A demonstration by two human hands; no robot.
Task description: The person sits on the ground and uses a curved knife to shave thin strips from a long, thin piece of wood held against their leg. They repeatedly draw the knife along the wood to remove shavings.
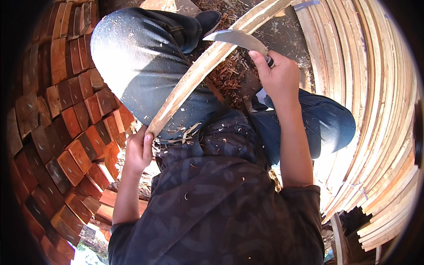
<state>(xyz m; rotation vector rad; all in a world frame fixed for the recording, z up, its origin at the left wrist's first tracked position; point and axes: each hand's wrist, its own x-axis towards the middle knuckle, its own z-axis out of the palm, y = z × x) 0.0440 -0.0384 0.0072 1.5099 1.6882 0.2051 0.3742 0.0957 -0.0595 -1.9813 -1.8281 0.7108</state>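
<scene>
My left hand (140,148) is closed around the near end of a long, pale wooden strip (193,76), with the thumb along its top. The strip slants up and to the right across my thigh, and its far end runs out of the picture. My right hand (279,75) grips the dark handle of a curved knife (238,39), thumb pressed toward the blade. The blade points left and lies across the strip's upper part; whether its edge touches the wood I cannot tell. Thin curled shavings (187,134) rest on my lap beside the strip.
Stacked reddish-brown wood blocks (70,165) rise along the left. To the right stands a tall pile of long pale wooden strips (353,88), tied in places. Reddish chips (229,79) litter the ground between my legs. A dark shoe (208,22) shows at the top.
</scene>
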